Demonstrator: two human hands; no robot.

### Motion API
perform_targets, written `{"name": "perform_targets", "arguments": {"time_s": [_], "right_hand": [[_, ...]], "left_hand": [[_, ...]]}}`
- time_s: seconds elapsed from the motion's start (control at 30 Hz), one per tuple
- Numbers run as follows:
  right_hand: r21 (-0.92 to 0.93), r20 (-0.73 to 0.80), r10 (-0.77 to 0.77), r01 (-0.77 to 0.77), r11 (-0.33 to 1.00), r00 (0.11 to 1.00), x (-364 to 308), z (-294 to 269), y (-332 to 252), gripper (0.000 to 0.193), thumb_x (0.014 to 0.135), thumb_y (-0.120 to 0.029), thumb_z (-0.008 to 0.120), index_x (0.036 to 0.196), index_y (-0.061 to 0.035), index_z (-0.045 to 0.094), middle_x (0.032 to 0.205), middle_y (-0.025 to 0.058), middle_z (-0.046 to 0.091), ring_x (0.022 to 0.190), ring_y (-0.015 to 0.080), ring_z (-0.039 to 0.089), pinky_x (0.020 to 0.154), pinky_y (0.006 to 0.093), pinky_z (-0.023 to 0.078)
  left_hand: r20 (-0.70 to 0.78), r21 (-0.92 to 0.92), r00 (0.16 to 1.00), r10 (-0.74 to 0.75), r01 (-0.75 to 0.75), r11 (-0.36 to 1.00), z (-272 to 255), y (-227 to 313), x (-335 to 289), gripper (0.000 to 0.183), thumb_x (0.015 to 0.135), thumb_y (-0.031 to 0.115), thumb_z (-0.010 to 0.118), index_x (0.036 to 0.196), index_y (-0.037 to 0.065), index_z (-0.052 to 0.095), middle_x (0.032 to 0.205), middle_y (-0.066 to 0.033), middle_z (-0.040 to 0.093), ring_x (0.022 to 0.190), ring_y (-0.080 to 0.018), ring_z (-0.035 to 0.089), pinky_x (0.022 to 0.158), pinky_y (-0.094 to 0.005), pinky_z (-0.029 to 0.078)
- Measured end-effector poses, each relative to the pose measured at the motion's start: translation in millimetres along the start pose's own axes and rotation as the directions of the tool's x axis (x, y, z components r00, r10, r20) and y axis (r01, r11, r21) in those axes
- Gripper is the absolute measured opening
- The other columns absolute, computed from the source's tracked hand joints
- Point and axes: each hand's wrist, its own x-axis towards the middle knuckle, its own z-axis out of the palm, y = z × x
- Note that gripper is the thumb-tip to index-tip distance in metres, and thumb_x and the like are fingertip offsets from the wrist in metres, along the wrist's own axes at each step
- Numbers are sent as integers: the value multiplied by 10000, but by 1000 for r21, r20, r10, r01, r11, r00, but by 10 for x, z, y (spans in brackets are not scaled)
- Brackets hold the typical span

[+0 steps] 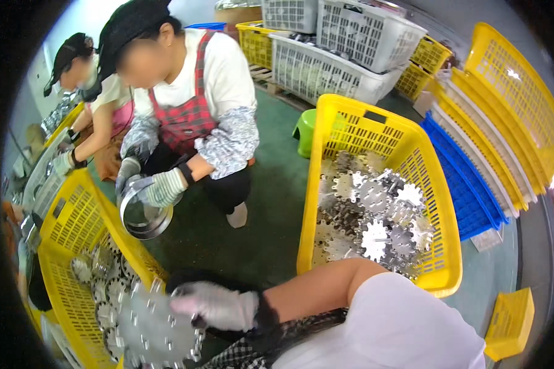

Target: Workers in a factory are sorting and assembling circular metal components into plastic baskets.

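Observation:
My right hand (220, 305), in a pale work glove with a dark cuff, reaches in from the lower right. Its fingers are closed on the edge of a round silver metal plate (160, 326) with short raised tabs over its face and rim. The plate is held tilted over the near edge of a yellow crate (74, 215), where several similar notched metal plates (108, 286) lie. Slight blur covers the glove and plate. My left hand does not show.
To the right, a yellow crate (440, 246) holds a heap of gear-shaped metal plates (375, 203). Opposite me, a gloved co-worker (191, 104) holds a metal ring (148, 230); another person (104, 117) works farther left. Stacked crates (511, 117), a green stool (304, 132) and white baskets (332, 71) stand beyond.

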Motion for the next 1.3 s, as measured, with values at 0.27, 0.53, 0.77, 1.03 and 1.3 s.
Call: {"name": "perform_targets", "arguments": {"time_s": [0.27,0.53,0.77,1.03,1.3], "right_hand": [[132,-703,-582,879,457,409,-983,-1179,-1084,323,931,-272,628,1150,-41,574,1117,84,652,1022,207,637,904,360,544],[134,-460,-602,721,680,653,-441,-1108,-1025,362,937,-344,607,1161,-63,562,1127,114,624,1049,212,575,894,359,496],[137,24,-186,181,974,982,539,-316,-727,341,983,-283,541,1234,-52,561,1131,109,653,986,202,651,829,345,546],[-351,293,312,-202,914,904,2048,769,131,345,968,-265,568,1246,-60,557,1107,83,646,973,155,623,850,323,503],[-671,-263,684,381,-637,680,3233,318,1265,544,850,-435,606,1151,17,626,1126,250,650,1086,316,624,915,377,484]], "left_hand": [[-50,-118,992,113,-118,986,158,600,147,324,980,261,566,1207,31,585,1116,-115,669,928,-178,640,830,-318,515],[-457,-484,887,-60,-191,854,-257,-68,107,376,974,284,555,1293,86,529,1121,-34,610,948,-126,573,816,-283,467],[-682,-569,724,-105,-434,698,-597,-162,8,328,953,219,595,1257,97,573,1161,-58,628,982,-154,600,874,-305,484],[-800,-544,536,-270,-458,703,-712,-447,-197,287,944,165,590,1222,103,563,1113,-73,627,933,-189,597,839,-342,504],[-826,-479,505,-249,-398,782,-686,-407,-159,318,943,189,595,1213,28,555,1101,-77,638,877,-135,608,826,-287,513]]}}
